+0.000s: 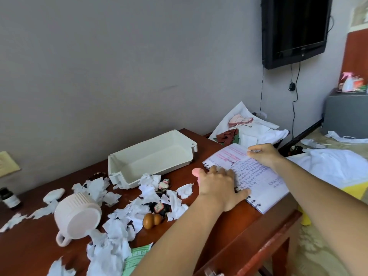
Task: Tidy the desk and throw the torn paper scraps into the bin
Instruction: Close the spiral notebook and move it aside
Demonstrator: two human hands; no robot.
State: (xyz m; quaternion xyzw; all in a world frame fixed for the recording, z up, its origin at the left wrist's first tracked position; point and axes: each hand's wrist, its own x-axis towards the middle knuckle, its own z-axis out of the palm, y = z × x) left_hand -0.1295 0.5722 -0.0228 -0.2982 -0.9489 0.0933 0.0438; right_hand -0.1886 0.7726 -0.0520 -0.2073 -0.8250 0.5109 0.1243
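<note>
A reddish-brown wooden desk stands against a grey wall, and torn white paper scraps lie strewn over its left and middle parts, thickest around a pale pink ribbed cup that lies tipped on its side with its handle toward the near edge. Among the scraps sit a brown gourd-shaped ornament, a small painted figurine and a green printed leaflet, the last partly covered by paper. Behind them, near the wall, is a shallow white plastic tray, with a few scraps touching its near corner. A small dark bottle with a white label stands at the far left. At the right end of the desk lies an open spiral-bound notebook with blue and pink handwriting. The left hand lies palm down on the notebook's wire binding, fingers spread and nearly straight; a small pink rounded object shows just past its fingertips, and I cannot tell whether it is held. The right hand rests on the far corner of the page with fingers bent; whether it pinches the paper cannot be told. Beyond the desk's end, a white bag with folded cloths leans against the wall.
</note>
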